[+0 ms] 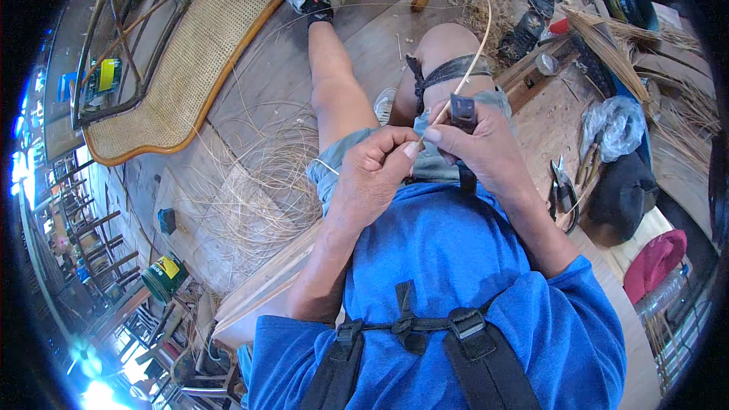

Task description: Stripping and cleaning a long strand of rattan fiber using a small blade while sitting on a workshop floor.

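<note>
Both my hands meet over my lap on a pale, thin rattan strip (481, 49). My left hand (377, 167) is closed, pinching the strip's lower end between thumb and forefinger. My right hand (486, 144) is closed too, its thumb touching the strip close to my left fingertips. In that hand a short, dark, flat blade-like tool (463, 113) sticks up beside the strip; its handle is hidden by my fingers. From there the strip rises in a slight curve past my bent knee, where a black cloth band (454, 70) is tied.
Loose thin cane strands (262, 193) lie tangled on the floor at left. A woven cane panel with a wooden frame (190, 53) stands beyond them. At right are pliers (563, 186), a black cap (621, 199), clear plastic (613, 127), a red cap (654, 264) and strip bundles (607, 53).
</note>
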### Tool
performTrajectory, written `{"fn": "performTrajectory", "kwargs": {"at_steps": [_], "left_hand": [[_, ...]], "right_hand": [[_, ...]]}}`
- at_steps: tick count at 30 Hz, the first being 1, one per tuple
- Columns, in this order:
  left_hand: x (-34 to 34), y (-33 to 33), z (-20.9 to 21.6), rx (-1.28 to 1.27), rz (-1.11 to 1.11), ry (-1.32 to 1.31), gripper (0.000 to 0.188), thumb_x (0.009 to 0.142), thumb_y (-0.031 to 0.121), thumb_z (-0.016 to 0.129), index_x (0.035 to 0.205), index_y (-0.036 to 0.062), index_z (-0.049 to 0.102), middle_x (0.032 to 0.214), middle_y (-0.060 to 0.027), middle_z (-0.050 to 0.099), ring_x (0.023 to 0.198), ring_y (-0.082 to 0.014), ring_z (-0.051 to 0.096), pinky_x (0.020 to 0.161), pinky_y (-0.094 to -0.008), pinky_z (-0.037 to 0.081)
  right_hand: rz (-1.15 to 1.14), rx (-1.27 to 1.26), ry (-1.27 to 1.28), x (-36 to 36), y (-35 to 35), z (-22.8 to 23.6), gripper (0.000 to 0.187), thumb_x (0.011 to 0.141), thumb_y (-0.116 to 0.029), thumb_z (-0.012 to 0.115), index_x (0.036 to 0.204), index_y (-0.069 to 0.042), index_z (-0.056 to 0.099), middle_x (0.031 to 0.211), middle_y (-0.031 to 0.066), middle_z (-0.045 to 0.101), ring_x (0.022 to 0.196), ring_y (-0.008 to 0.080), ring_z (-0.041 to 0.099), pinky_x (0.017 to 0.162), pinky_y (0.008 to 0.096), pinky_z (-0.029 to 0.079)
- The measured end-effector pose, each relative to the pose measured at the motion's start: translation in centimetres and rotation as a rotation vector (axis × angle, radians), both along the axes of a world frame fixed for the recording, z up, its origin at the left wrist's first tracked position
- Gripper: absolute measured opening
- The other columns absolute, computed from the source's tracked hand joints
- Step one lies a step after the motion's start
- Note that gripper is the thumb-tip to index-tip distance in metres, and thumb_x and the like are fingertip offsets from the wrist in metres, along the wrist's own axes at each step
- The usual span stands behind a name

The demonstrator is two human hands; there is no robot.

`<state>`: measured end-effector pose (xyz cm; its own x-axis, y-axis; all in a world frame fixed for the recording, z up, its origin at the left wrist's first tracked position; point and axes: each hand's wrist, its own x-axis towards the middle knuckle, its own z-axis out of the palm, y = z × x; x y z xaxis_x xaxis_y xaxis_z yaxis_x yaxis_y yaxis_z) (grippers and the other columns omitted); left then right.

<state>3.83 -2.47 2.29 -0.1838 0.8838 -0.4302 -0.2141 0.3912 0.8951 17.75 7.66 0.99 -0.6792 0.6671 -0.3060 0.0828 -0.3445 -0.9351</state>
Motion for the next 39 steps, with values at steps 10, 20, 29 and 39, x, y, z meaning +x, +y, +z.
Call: {"fn": "performTrajectory", "kwargs": {"at_steps": [10, 20, 29, 39], "left_hand": [[-1.6, -0.7, -1.1, -0.212, -0.146, 0.073, 0.012, 0.088, 0.014, 0.053, 0.088, 0.0028, 0.059, 0.066, 0.0050, 0.049, 0.057, -0.0026, 0.042, 0.050, -0.0184, 0.034], [-3.4, 1.8, -3.2, -0.220, -0.232, 0.102, 0.017, 0.087, 0.019, 0.053, 0.089, 0.0024, 0.059, 0.066, 0.0042, 0.051, 0.061, -0.0030, 0.044, 0.054, -0.0202, 0.036], [-3.5, 2.1, -3.6, -0.308, -0.208, 0.043, 0.019, 0.088, 0.020, 0.052, 0.090, 0.0027, 0.059, 0.068, 0.0034, 0.052, 0.062, -0.0035, 0.045, 0.055, -0.0196, 0.036], [-4.5, -1.2, -3.4, -0.323, -0.187, 0.139, 0.021, 0.088, 0.022, 0.052, 0.088, 0.0028, 0.060, 0.067, 0.0035, 0.052, 0.058, -0.0036, 0.043, 0.052, -0.0195, 0.035]], "right_hand": [[-0.353, -0.289, 0.052, 0.7, 1.5, -3.2, 0.012, 0.082, -0.015, 0.061, 0.080, -0.006, 0.054, 0.061, 0.0017, 0.050, 0.047, 0.0114, 0.047, 0.043, 0.0250, 0.040], [-0.446, -0.391, -0.023, 0.1, 3.3, -6.2, 0.014, 0.084, -0.017, 0.060, 0.078, -0.006, 0.053, 0.062, 0.0015, 0.049, 0.047, 0.0114, 0.047, 0.043, 0.0261, 0.041], [-0.467, -0.436, 0.010, -0.2, 4.3, -6.0, 0.015, 0.083, -0.018, 0.060, 0.079, -0.007, 0.051, 0.062, 0.0018, 0.048, 0.047, 0.0120, 0.046, 0.044, 0.0274, 0.042], [-0.592, -0.384, 0.078, 1.5, 6.2, -5.5, 0.015, 0.082, -0.017, 0.063, 0.078, -0.007, 0.052, 0.062, 0.0013, 0.049, 0.048, 0.0120, 0.047, 0.044, 0.0280, 0.042]]}}
